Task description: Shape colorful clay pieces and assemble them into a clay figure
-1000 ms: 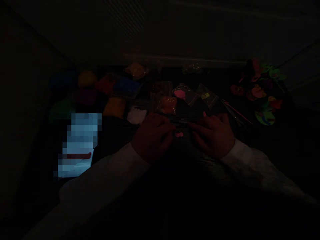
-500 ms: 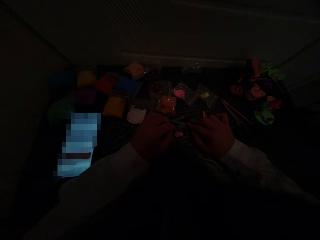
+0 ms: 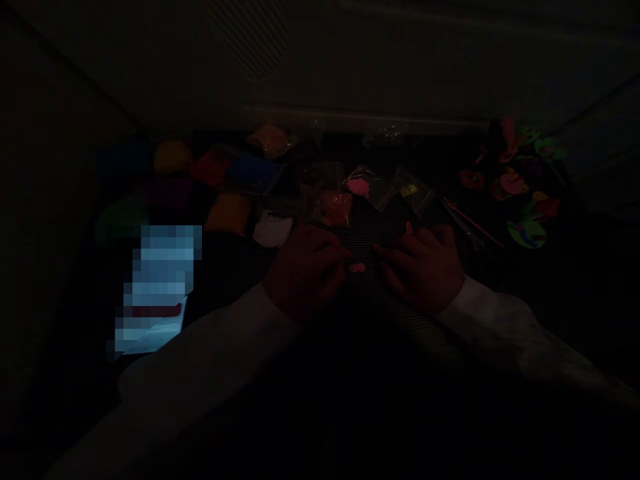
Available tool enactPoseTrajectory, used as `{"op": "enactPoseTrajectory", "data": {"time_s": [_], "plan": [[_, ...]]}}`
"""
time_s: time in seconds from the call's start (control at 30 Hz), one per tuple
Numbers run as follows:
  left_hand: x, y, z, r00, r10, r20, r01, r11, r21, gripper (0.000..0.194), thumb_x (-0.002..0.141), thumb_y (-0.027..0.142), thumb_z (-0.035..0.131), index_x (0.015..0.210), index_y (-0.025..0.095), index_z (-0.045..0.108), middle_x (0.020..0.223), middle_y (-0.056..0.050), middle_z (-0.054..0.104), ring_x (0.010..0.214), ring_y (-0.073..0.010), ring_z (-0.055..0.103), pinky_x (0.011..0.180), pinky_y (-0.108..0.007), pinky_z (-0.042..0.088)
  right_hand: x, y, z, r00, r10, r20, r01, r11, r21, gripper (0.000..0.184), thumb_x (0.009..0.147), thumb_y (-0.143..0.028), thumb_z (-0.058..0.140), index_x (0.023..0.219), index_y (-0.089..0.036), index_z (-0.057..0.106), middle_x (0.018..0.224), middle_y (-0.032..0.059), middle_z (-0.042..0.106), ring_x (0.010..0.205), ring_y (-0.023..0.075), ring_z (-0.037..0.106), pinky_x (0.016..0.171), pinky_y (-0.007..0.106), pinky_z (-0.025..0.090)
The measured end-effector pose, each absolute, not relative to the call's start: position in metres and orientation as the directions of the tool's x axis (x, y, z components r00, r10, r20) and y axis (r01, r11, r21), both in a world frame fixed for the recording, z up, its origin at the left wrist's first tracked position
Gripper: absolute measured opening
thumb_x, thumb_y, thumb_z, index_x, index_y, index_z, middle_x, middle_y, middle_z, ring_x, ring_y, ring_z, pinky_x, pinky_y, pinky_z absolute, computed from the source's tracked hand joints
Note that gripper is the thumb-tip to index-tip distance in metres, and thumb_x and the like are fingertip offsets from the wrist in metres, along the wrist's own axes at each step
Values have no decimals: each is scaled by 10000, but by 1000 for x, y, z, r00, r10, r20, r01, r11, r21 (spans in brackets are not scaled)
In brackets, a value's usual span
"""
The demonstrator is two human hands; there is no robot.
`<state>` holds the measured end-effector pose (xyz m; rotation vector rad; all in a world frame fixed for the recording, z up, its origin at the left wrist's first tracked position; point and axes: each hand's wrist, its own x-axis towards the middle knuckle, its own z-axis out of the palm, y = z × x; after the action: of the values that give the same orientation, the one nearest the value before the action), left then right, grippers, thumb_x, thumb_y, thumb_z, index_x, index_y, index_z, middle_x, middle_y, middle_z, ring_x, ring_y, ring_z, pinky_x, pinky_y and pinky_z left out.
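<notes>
The scene is very dark. Two small flat pink discs (image 3: 357, 268), apparently modelling clay, lie side by side on the dark ribbed surface between my hands. My left hand (image 3: 309, 275) rests just left of them, its index finger stretched out and the thumb apart below. On the other side, my right hand (image 3: 423, 270) points its fingers towards the discs, thumb apart and nothing visible in the grip. Another pink piece (image 3: 409, 228) shows just behind the right hand's knuckles. The undersides of both hands are hidden.
A lit, pixelated screen (image 3: 163, 290) lies left of my left forearm. Bags of coloured clay spread behind, including a white one (image 3: 273, 229), an orange one (image 3: 229, 213) and a pink one (image 3: 359, 187). Scissors (image 3: 467, 227) and colourful clay shapes (image 3: 527, 233) are at right.
Both hands and the pink discs stay almost where they were. The view shifts very slightly and looks a little dimmer.
</notes>
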<state>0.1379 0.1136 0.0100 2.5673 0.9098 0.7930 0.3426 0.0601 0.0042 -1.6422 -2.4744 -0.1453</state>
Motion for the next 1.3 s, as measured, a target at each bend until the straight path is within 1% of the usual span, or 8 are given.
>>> {"op": "enactPoseTrajectory", "data": {"time_s": [0.37,0.53,0.77,1.07,1.3], "plan": [[138,113,8,642,648,410,478,-757,446,181,749,164,494,821,116,653,791,-77,593,795,-180,498,733,-336,413,341,59,5,-379,910,167,924,382,14,322,815,-349,419,1095,-255,545,897,36,592,938,253,405,764,420,207],[138,113,9,645,646,408,480,-758,441,176,749,170,497,818,120,651,788,-71,594,791,-178,497,733,-336,412,341,59,5,-377,913,157,925,379,19,320,819,-345,409,1100,-264,539,897,29,590,915,242,408,756,417,210],[138,112,10,646,647,404,476,-756,449,184,752,175,490,813,118,654,790,-76,599,785,-181,498,722,-339,413,340,59,5,-377,915,146,926,377,28,318,824,-348,396,1102,-269,529,908,21,585,948,256,404,762,422,213],[137,112,11,652,647,395,479,-755,447,184,753,179,490,811,117,654,788,-80,597,782,-184,502,727,-348,415,339,59,8,-377,916,135,925,378,20,317,824,-342,398,1099,-264,533,906,27,586,942,254,403,762,420,213],[138,111,9,641,646,415,470,-758,453,171,750,170,492,812,129,646,788,-68,594,788,-175,498,734,-334,413,339,59,7,-381,911,155,924,382,26,318,808,-333,425,1090,-252,546,897,42,588,922,246,400,751,411,205]]}}
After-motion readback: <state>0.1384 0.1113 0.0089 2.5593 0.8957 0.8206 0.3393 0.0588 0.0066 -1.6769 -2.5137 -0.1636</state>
